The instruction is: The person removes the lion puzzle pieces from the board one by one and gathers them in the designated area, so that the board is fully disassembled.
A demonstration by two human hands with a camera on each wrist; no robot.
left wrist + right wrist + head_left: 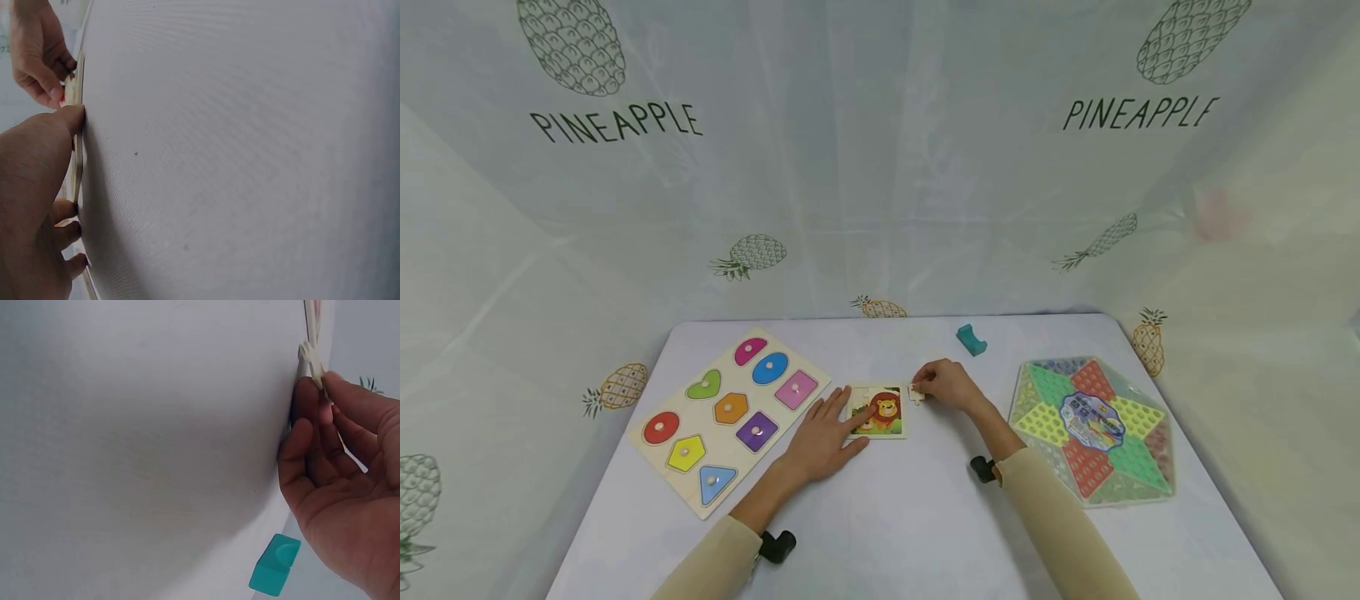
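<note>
A small square jigsaw puzzle (886, 410) with a lion picture lies mid-table in the head view. My left hand (824, 439) rests at its left side, fingers spread, one finger reaching over the picture. Seen from the left wrist, the thumb of that hand (34, 181) touches the thin edge of the puzzle board (79, 94). Just right of the board, my right hand (951, 385) pinches a pale jigsaw piece (916, 393) by its edge. The right wrist view shows this piece (312, 362) between thumb and forefinger of the right hand (350, 481), its knobs sticking out.
On the left lies a wooden board of coloured knobbed shapes (723, 427), close to the left hand. A teal block (972, 340) sits toward the back edge. To the right is a hexagonal star-patterned game board (1093, 429), near the right forearm. A pineapple-print curtain (880, 167) hangs behind.
</note>
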